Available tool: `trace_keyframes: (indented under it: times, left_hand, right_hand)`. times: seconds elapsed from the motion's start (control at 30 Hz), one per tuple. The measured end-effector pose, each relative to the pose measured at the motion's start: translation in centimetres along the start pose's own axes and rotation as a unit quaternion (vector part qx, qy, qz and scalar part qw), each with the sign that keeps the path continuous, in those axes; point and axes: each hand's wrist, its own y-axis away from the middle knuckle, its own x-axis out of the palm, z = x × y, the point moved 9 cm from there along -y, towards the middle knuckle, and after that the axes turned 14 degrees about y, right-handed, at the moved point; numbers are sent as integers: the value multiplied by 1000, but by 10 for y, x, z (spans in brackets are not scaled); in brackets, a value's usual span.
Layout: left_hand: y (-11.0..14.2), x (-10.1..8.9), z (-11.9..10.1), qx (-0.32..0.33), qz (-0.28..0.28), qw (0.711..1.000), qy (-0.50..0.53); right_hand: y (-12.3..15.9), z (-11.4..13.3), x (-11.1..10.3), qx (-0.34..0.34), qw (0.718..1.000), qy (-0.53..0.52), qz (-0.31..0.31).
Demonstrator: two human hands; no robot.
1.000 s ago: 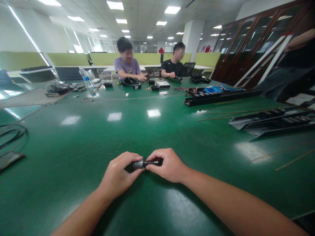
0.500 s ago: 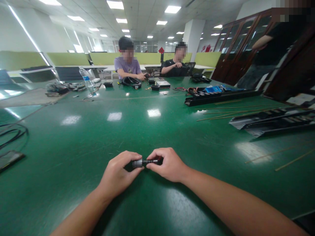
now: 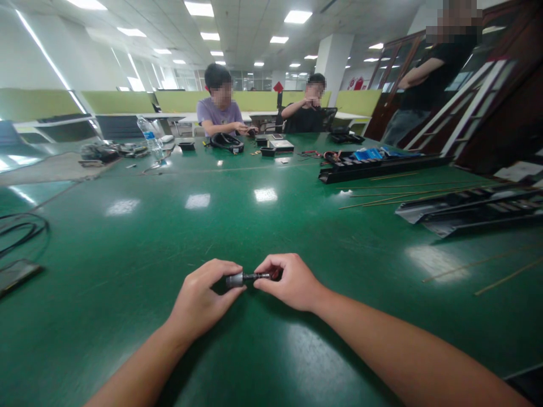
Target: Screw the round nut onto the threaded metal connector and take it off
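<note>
Close in front of me, my left hand (image 3: pixel 207 302) pinches a small silver cylinder (image 3: pixel 235 280) between thumb and fingers; it looks like a little motor. From its right end a thin dark shaft (image 3: pixel 250 276) runs level towards my right hand (image 3: pixel 291 282). The thumb and forefinger of that hand are closed around the shaft's far part, whose bright tip shows between them. Both hands are low over the green tabletop (image 3: pixel 229 226). What the curled fingers of my right hand cover is hidden.
Black metal channels (image 3: pixel 479 212) and thin rods (image 3: pixel 394 198) lie on the right. A longer channel (image 3: pixel 382 164) is behind them. At the back stand a water bottle (image 3: pixel 149 137) and a headset-like black item (image 3: pixel 227 141). Two people sit opposite; another stands by a ladder (image 3: pixel 470 107).
My hands have drawn very slightly apart, with a little more of the shaft showing. The standing person has moved left, uncovering the ladder. A seated person has raised a hand to the face.
</note>
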Motion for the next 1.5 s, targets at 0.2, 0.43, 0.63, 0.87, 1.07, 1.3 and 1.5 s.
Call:
trace_keyframes:
  times: [0.2,0.43,0.63,0.87,1.07,1.3,1.5]
  left_hand:
    - [0,-2,1,1,-10,1000,-3]
    - [-1,-6,2,-1,-15,1000,-8]
    - [1,-8,7,-11,-17,1000,-9]
    - [-1,-9,11,-19,-20,999,-19]
    - [-2,-9,13,-25,-20,999,-17]
    - [-2,-12,13,-29,-23,999,-15]
    - [-1,-13,14,-28,-23,999,-11]
  right_hand:
    - [0,-2,-1,3,1000,-3,-7]
    - [-1,-4,-1,9,1000,-8,-11]
    - [-1,-6,-3,18,1000,-12,-18]
    - [-3,-9,-3,23,999,-14,-18]
    - [-3,-10,-5,23,999,-15,-25]
    - [-2,-8,-7,23,999,-11,-24]
    - [-2,-8,-8,27,999,-14,-29]
